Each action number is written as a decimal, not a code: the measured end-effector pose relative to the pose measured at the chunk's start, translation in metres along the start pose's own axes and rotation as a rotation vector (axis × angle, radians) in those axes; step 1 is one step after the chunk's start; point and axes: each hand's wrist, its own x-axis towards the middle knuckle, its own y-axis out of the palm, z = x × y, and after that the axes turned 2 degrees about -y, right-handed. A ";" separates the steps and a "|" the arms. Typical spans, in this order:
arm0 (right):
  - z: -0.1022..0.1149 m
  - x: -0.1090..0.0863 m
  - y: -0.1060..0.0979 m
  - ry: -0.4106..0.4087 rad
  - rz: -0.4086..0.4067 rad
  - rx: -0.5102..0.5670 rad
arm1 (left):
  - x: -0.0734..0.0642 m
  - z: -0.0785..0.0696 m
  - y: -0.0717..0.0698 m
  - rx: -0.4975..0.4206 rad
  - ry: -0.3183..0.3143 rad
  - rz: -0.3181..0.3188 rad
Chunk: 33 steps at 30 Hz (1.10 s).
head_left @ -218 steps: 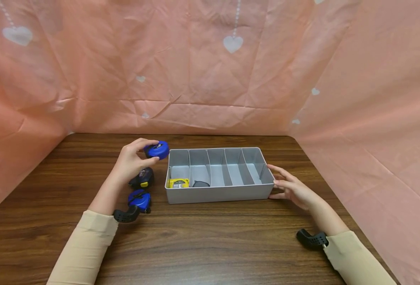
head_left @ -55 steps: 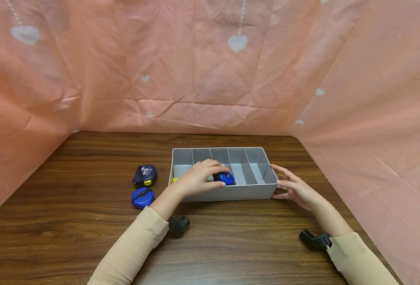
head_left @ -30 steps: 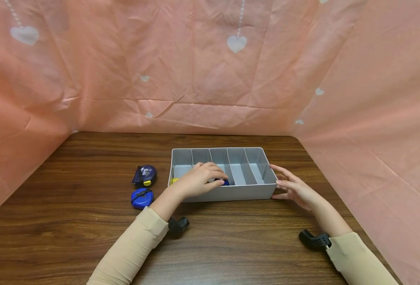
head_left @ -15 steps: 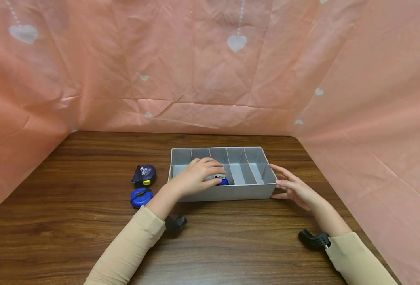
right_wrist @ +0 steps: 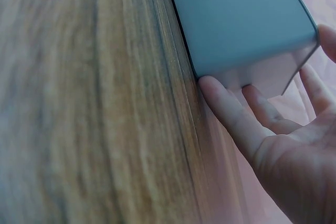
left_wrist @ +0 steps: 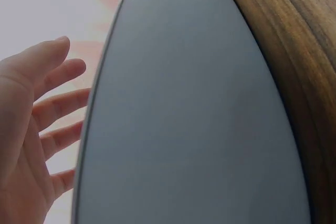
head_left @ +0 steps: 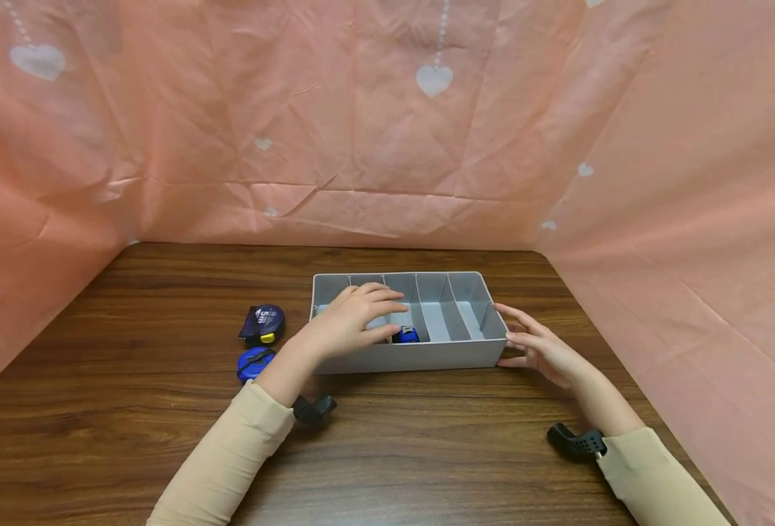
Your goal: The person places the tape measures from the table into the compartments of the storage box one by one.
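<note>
The blue tape (head_left: 406,334) lies in the middle one of five compartments of the gray box (head_left: 426,357), low, close to the near wall. The left hand (head_left: 350,321) is above the box, a little to the left of this tape. Its fingers are spread, with gaps between them, and nothing is pinched. The tip of the thumb comes just beside the left edge of the tape; if they are touching, I cannot tell. The other fingers point over the compartment, farther from the person than the tape. In the left wrist view, the thumb stands free, and the ends of three fingers pass behind the rim of the box.

The right hand (head_left: 545,354) is at the right end of the box. Its fingers are apart and extended, and their tips touch the end of the box, one at the low corner by the table (head_left: 426,446). They rest on it from outside and do not curl around it.

To the left of the box, on the table, lies a dark tape (head_left: 264,323) with "5m" on it. Nearer to the person is a strapped tape (head_left: 252,361), partly covered by the left forearm. Behind the table hangs a pink cloth (head_left: 361,117) with white hearts.
</note>
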 end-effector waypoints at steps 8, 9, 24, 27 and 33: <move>-0.001 0.000 0.000 -0.009 0.004 0.004 | -0.006 0.000 -0.009 -0.013 -0.016 -0.026; -0.001 0.000 0.000 -0.009 0.005 0.004 | -0.007 0.000 -0.010 -0.016 -0.019 -0.030; -0.001 0.000 0.000 -0.009 0.007 -0.007 | -0.027 0.013 -0.027 -0.029 -0.087 -0.063; -0.001 0.000 0.000 -0.010 0.008 -0.010 | -0.029 0.014 -0.029 -0.022 -0.094 -0.063; -0.002 0.000 0.000 -0.008 0.007 -0.008 | -0.035 0.017 -0.032 -0.018 -0.108 -0.071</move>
